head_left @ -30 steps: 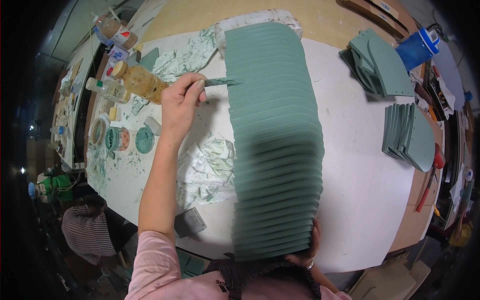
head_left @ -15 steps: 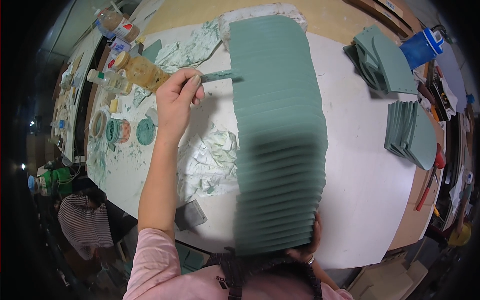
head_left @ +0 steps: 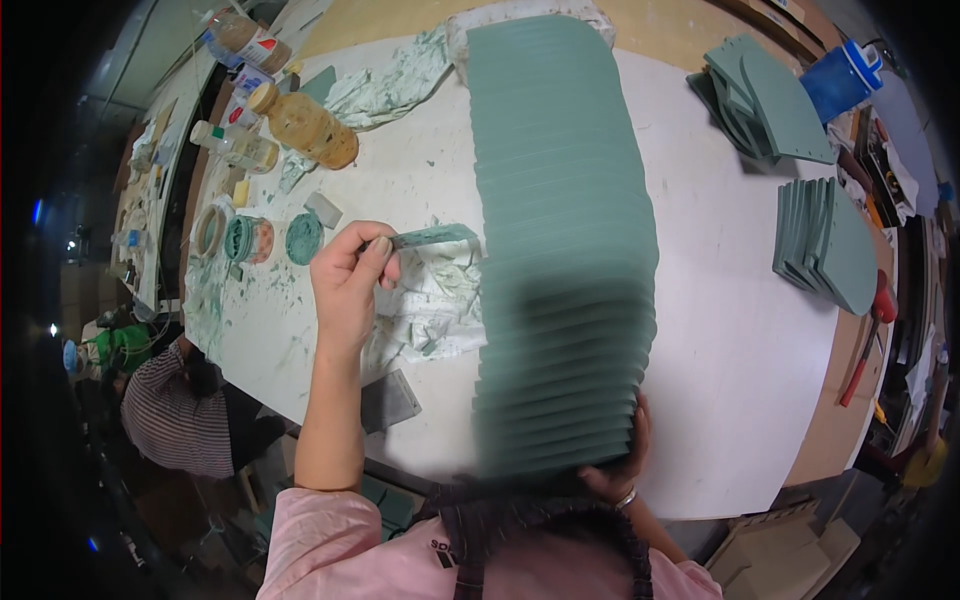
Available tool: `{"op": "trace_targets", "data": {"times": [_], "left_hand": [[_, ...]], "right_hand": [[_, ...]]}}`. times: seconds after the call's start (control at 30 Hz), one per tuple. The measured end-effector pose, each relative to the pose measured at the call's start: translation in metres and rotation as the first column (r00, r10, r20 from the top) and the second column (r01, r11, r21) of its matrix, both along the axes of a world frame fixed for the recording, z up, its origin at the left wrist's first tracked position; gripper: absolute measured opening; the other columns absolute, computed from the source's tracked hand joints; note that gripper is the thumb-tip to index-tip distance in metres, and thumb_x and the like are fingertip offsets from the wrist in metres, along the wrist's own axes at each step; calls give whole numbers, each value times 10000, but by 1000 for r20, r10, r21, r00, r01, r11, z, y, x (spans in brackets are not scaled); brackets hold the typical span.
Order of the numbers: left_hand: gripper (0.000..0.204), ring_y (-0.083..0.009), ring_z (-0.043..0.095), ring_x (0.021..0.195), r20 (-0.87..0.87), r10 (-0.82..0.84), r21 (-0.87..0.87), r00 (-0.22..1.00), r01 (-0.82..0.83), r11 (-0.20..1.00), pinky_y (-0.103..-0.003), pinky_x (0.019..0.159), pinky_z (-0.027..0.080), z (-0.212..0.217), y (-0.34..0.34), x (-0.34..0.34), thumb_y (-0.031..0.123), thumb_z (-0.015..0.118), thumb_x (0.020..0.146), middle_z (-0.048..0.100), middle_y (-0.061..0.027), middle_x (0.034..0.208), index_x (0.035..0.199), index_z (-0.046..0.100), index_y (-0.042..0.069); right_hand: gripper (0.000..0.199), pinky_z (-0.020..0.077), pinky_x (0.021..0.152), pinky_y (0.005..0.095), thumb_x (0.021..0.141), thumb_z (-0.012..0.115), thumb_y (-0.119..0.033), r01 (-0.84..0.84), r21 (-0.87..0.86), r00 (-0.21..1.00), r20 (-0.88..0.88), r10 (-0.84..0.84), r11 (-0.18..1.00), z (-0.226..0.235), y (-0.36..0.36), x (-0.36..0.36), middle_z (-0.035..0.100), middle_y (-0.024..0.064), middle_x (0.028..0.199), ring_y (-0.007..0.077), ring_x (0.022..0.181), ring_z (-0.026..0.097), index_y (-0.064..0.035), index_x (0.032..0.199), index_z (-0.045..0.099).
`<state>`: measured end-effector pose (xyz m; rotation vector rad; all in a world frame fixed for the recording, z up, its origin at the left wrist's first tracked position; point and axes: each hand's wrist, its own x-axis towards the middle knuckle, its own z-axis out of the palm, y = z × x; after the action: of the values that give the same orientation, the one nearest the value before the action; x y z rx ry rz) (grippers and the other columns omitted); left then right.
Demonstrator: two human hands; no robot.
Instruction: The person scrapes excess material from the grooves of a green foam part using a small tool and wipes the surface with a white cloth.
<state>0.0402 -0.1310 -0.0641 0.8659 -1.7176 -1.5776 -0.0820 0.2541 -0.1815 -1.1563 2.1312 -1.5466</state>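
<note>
A long row of overlapping green panels (head_left: 565,190) with rounded edges runs down the middle of the white table. My left hand (head_left: 348,275) pinches a flat putty knife (head_left: 432,237) smeared with green paste, its tip just left of the row's edge. At the near right corner of the row, my right hand (head_left: 625,460) wraps round the end panels, part of it hidden under them. Below the knife lies a crumpled, stained white cloth (head_left: 430,315). Left of my left hand sit a round lid of green paste (head_left: 303,239) and an open jar of paste (head_left: 241,240).
Bottles, including an amber one (head_left: 312,130), stand at the far left. A grey block (head_left: 390,400) lies near the front edge. At the right are stacked green panels (head_left: 770,100), a second stack (head_left: 825,245), a blue jug (head_left: 840,80) and a red-handled tool (head_left: 868,335).
My left hand has drawn the putty knife back from the panels' left edge and toward me. My right hand stays at the near corner. The whole view has shifted slightly.
</note>
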Motion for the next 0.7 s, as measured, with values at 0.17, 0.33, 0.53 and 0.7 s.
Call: {"op": "trace_targets", "data": {"times": [0.17, 0.33, 0.53, 0.7], "left_hand": [[127, -84, 498, 623, -1, -7, 15, 1000, 7, 1000, -222, 586, 409, 2, 14, 10, 90, 589, 1008, 582, -25, 718, 1026, 633, -27], [133, -83, 500, 629, 22, -2, 2, 1000, 2, 1000, -225, 585, 409, 4, 30, 15, 99, 598, 1006, 583, -24, 720, 1024, 636, -27], [137, -82, 502, 631, 24, 5, 17, 1000, -6, 1000, -221, 585, 405, 9, 48, 26, 107, 595, 1010, 585, -22, 718, 1028, 638, -22], [120, -65, 497, 634, 0, 44, 85, 999, -44, 995, -207, 592, 403, 10, 65, 26, 88, 585, 1005, 596, -12, 720, 1004, 647, -16]], "right_hand": [[1162, 292, 1159, 552, 725, 793, -653, -8, -21, 999, 43, 9, 1000, 0, -2, -3, 324, 306, 1560, 449, 1429, 355, -10, 1546, 279], [1143, 296, 1157, 553, 729, 806, -620, -11, -71, 999, 31, 13, 997, -3, -6, -5, 335, 304, 1555, 451, 1429, 355, -25, 1551, 280], [1081, 314, 1148, 550, 757, 802, -545, -23, -116, 999, -32, 19, 993, 0, -11, -8, 366, 311, 1535, 461, 1411, 381, 0, 1540, 294], [1044, 372, 1106, 566, 738, 837, -482, -7, -125, 999, -46, 1, 992, 4, -15, -8, 407, 346, 1488, 501, 1352, 447, 11, 1511, 336]]}}
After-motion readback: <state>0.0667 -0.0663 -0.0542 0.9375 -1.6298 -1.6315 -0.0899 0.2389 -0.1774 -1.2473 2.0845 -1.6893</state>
